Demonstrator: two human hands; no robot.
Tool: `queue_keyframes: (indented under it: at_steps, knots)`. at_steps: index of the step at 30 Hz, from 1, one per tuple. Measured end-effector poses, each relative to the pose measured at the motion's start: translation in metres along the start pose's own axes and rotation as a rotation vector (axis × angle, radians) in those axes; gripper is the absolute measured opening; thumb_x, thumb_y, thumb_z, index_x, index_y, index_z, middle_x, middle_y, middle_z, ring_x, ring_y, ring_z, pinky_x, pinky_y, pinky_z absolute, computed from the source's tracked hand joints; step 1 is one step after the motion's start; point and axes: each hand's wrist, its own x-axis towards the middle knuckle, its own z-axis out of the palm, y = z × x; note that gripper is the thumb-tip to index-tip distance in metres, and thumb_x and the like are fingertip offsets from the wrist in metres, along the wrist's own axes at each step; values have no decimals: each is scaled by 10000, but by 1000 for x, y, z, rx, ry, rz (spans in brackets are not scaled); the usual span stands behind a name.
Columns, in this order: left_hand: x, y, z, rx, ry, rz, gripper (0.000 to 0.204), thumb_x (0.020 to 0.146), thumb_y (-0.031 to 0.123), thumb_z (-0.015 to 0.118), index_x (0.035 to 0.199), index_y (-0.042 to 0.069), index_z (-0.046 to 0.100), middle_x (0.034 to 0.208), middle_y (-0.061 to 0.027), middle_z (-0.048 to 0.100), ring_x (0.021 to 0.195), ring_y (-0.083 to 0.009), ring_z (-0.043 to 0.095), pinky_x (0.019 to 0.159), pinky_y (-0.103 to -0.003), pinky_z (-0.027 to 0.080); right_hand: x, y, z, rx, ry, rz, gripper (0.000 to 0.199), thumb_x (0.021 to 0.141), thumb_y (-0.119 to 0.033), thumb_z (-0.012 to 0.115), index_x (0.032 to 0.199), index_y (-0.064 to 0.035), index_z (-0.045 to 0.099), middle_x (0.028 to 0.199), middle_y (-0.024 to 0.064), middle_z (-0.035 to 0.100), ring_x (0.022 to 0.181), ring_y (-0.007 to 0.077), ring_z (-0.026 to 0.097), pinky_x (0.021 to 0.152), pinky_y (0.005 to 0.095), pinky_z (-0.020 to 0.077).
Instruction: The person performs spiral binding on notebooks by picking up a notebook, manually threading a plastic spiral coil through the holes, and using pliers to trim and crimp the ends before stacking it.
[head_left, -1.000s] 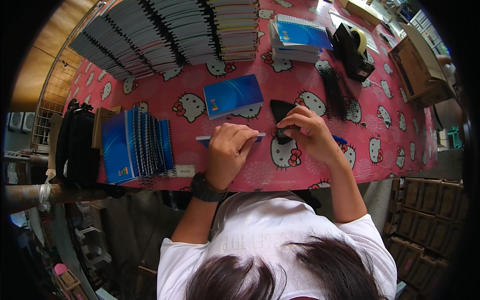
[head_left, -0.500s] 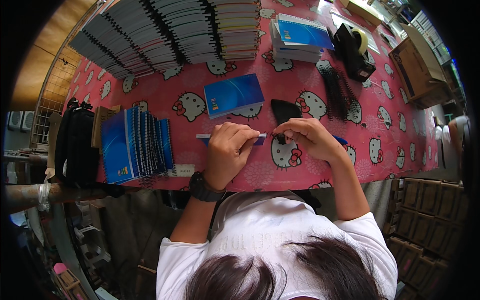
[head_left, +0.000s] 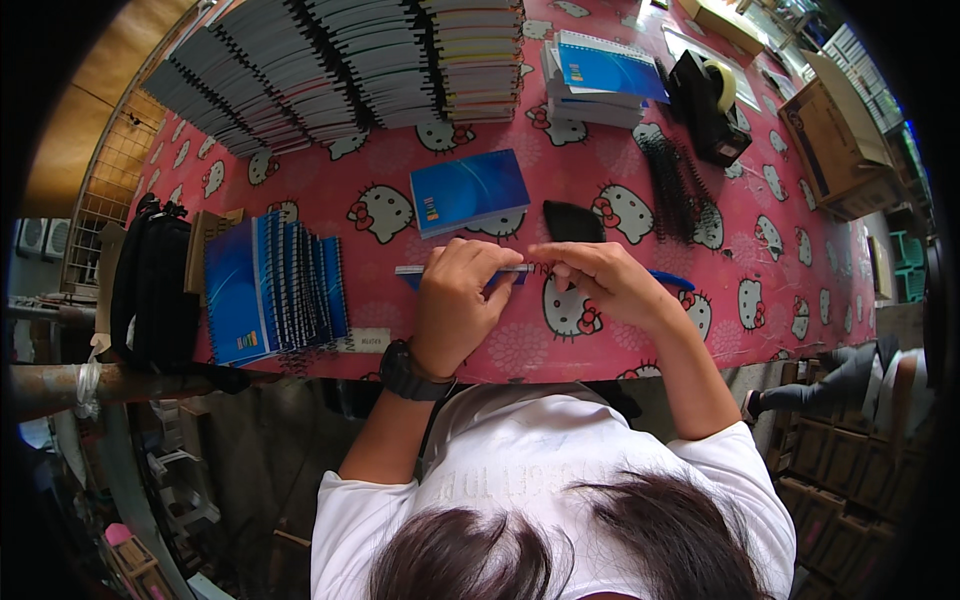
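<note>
My left hand (head_left: 458, 295) is closed round a small blue notebook (head_left: 408, 272), which stands on edge with its white page edge upward. At the notebook's right end, a short piece of dark spiral binding coil (head_left: 541, 268) shows against my right hand (head_left: 612, 287). The right fingers are curled together at this coil, with the index finger stretched over it toward my left fingertips. How far the coil runs into the notebook is hidden by my fingers. Just beyond lies another blue notebook block (head_left: 468, 190), flat on the table.
Spiral-bound books (head_left: 330, 75) stand in tall stacks at the back left. Blue spiral notebooks (head_left: 270, 285) lean at the left. Black coils (head_left: 680, 185), a tape dispenser (head_left: 708, 110), a notebook pile (head_left: 600, 80), a black flat object (head_left: 573, 222) and a cardboard box (head_left: 838, 140) occupy the right.
My right hand has shifted slightly left, its index finger now reaching close to my left fingers at the notebook's end. Someone's leg has come into view at the far right.
</note>
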Motion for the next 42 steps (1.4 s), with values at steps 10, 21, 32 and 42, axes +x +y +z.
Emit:
queue_keyframes:
  at_steps: [10,21,32,42]
  knots:
    - [-7,0,2,210,-103,73,241,774,259,729,973,137,666,936,14,643,879,-183,584,778,-360,370,1,-10,4,78,9,242,450,800,-25,654,1236,-56,545,1014,146,639,860,262,640,754,357,508]
    - [-6,0,3,180,-115,127,190,792,211,706,961,160,638,993,18,634,913,-160,592,812,-369,359,4,38,-25,-477,-170,149,772,559,-223,829,1270,-132,542,1399,177,412,1240,383,401,1045,454,385]
    - [-21,-6,-12,198,-130,50,279,634,257,826,854,169,677,806,50,655,849,-143,596,976,-479,249,-22,36,-28,702,-49,42,721,703,-624,716,1036,15,696,1005,144,676,1076,279,585,957,378,416]
    - [-28,2,-4,92,-90,15,731,564,216,860,1227,183,552,753,88,637,759,-115,610,1008,-459,247,-22,23,0,413,-10,144,570,758,-533,716,998,-16,714,1028,124,638,913,206,602,720,294,478]
